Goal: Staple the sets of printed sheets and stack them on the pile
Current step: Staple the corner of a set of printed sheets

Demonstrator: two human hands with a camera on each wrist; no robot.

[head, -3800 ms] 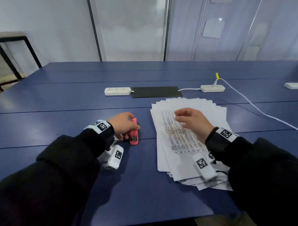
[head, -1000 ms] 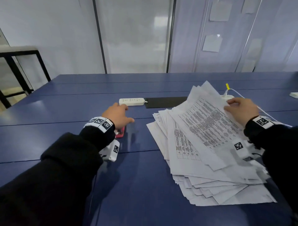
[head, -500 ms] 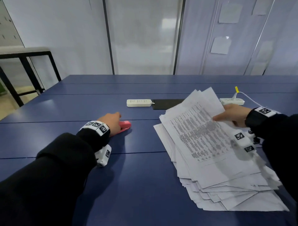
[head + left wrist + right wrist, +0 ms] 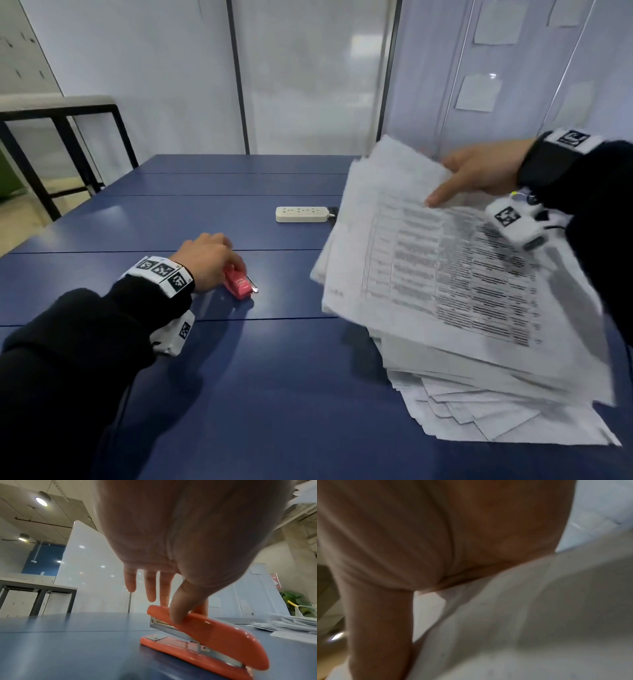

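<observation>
A red stapler (image 4: 240, 285) stands on the blue table (image 4: 274, 377) left of centre. My left hand (image 4: 219, 260) grips it; in the left wrist view the thumb (image 4: 180, 609) and a finger pinch the stapler's (image 4: 214, 632) upper arm, its jaws standing apart with nothing between them. On the right, my right hand (image 4: 455, 181) holds up the far edge of a thick bundle of printed sheets (image 4: 445, 274), tilted above the fanned pile (image 4: 479, 421). The right wrist view is blurred: palm, thumb (image 4: 380, 628) and white paper (image 4: 522, 615).
A white power strip (image 4: 301, 214) lies at the table's far middle, just left of the raised sheets. A black-framed side table (image 4: 58, 113) stands off the table's left end. White wall panels close the far side. The pile's edge (image 4: 291, 624) lies right of the stapler.
My right hand has raised the bundle's far edge higher off the pile. My left hand has closed round the stapler, which is now turned with one end poking out from under the hand.
</observation>
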